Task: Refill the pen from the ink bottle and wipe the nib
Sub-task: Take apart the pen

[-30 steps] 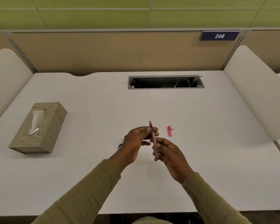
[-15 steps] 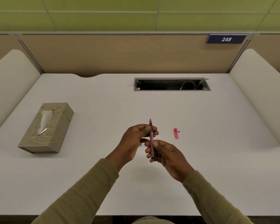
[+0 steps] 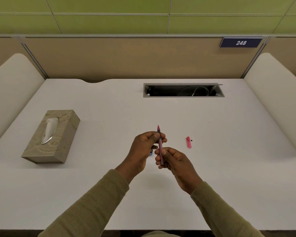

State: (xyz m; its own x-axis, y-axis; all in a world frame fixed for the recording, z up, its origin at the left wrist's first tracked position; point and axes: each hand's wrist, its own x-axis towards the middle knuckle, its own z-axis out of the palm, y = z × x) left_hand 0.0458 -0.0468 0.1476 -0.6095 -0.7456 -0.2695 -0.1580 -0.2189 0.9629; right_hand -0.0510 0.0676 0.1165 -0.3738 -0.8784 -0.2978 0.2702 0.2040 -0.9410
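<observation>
A slim pink pen point(image 3: 160, 142) stands nearly upright above the white desk point(image 3: 229, 168), its dark nib pointing away from me. My left hand point(image 3: 143, 149) pinches the pen's upper part between thumb and fingers. My right hand point(image 3: 173, 161) grips its lower end. A small blue-topped object point(image 3: 151, 153), perhaps the ink bottle, peeks out between my hands and is mostly hidden. The pink pen cap point(image 3: 188, 142) lies on the desk to the right, with a tiny black speck beside it.
A beige tissue box point(image 3: 51, 136) with a tissue showing in its slot sits at the left. An open cable slot point(image 3: 183, 90) is set into the desk's far side. Padded dividers flank both sides, and a panel wall with a "248" sign point(image 3: 240, 42) stands behind.
The pen has gone from a slight tilt to nearly upright between both hands. Otherwise the hands hold their places; the view has shifted a little.
</observation>
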